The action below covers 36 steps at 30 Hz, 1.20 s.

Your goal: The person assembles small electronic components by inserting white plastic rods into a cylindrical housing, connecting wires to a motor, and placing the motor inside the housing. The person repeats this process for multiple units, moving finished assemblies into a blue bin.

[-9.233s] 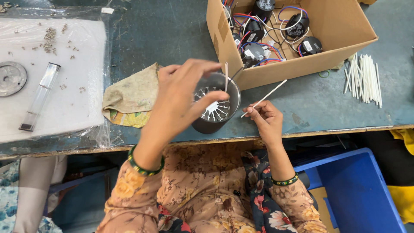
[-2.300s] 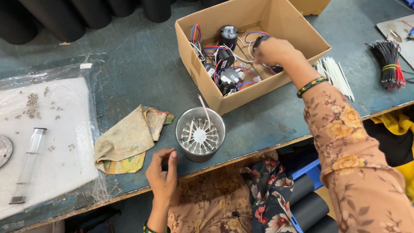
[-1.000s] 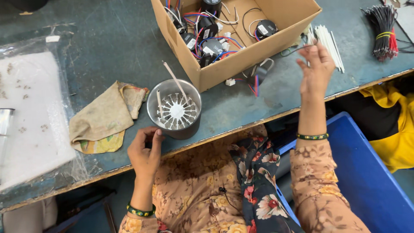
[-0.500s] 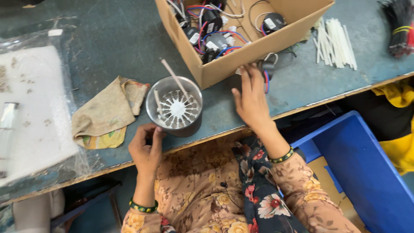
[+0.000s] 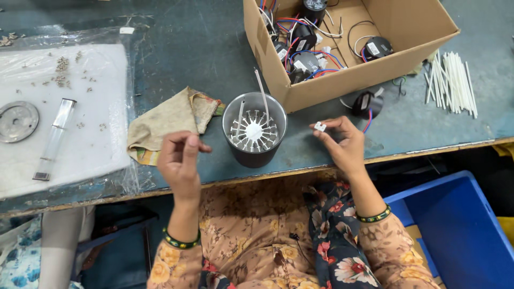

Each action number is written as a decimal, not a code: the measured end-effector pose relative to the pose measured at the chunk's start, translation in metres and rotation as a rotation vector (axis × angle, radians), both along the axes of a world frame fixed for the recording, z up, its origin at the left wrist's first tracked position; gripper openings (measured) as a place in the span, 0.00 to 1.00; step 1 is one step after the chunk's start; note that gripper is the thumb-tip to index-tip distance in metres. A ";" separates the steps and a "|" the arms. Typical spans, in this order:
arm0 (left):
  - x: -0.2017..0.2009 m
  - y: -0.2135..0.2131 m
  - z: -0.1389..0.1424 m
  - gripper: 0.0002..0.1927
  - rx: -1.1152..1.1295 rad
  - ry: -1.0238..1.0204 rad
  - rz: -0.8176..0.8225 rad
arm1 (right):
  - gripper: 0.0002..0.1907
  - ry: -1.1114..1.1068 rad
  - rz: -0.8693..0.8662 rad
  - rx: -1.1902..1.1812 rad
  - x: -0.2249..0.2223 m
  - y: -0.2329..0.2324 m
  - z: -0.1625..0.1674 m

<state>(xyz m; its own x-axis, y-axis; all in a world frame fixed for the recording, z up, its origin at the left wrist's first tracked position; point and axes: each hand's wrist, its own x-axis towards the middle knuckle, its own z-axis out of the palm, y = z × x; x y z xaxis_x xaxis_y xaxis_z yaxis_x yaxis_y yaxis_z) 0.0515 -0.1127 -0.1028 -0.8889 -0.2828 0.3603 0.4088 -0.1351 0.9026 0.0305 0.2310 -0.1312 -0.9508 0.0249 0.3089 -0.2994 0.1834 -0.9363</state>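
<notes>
Wide teal worktop [image 5: 176,48], seen from above, running left to right. On its far right, an open cardboard box [image 5: 412,32] filled with small black motor parts trailing red, blue and white wires. At far left, a white pad under clear plastic [image 5: 96,128], carrying a round metal disc [image 5: 17,121] and a clear tube [image 5: 53,139]. At centre left, a crumpled tan cloth [image 5: 166,120]. Just right of the cloth, near the worktop's near edge, a dark cylindrical stator cup [image 5: 254,131] with white radial slots and two white sleeve sticks standing in it. At right beyond the box, a loose bundle of white sleeve sticks [image 5: 452,80]. Between box and right hand, one black wired part [image 5: 367,103] lying on the worktop.

Left hand [image 5: 181,160] raised just left of the cup, thumb and fingers pressed together, whether on anything too small to tell. Right hand [image 5: 342,142] just right of the cup, fingers pinching a small white connector [image 5: 320,126].

Judged as the step of bringing a picked piece to the cup; next move probably needing careful alignment with the slots.
</notes>
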 end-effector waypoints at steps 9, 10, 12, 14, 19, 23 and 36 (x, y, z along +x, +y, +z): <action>0.000 0.040 0.141 0.05 -0.166 0.343 -0.304 | 0.14 0.132 0.057 -0.588 -0.021 -0.024 0.003; 0.013 0.046 0.151 0.04 -0.180 0.386 -0.463 | 0.13 0.103 0.016 -0.551 -0.021 -0.024 -0.001; 0.040 0.064 0.159 0.05 -0.225 0.454 -0.797 | 0.10 0.025 -0.050 -0.476 -0.019 -0.027 -0.013; 0.057 0.101 0.148 0.08 -0.261 0.493 -0.942 | 0.11 0.029 -0.082 -0.487 -0.022 -0.021 -0.022; 0.070 0.166 0.103 0.16 -0.286 0.293 -0.612 | 0.11 -0.027 -0.015 -0.519 -0.021 -0.017 -0.034; 0.064 0.182 0.091 0.21 -0.414 0.093 -0.426 | 0.12 -0.037 0.056 -0.525 -0.021 -0.013 -0.036; 0.079 0.127 0.083 0.17 -0.371 0.738 -1.108 | 0.13 -0.058 0.094 -0.554 -0.022 -0.009 -0.037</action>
<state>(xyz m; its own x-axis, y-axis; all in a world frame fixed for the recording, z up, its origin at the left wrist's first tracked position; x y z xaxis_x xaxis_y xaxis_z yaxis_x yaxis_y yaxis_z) 0.1301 0.0140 -0.0194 -0.1568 0.6551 0.7391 0.6411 -0.5017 0.5807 0.0080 0.2216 -0.1685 -0.9717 0.0829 0.2213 -0.2362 -0.3647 -0.9006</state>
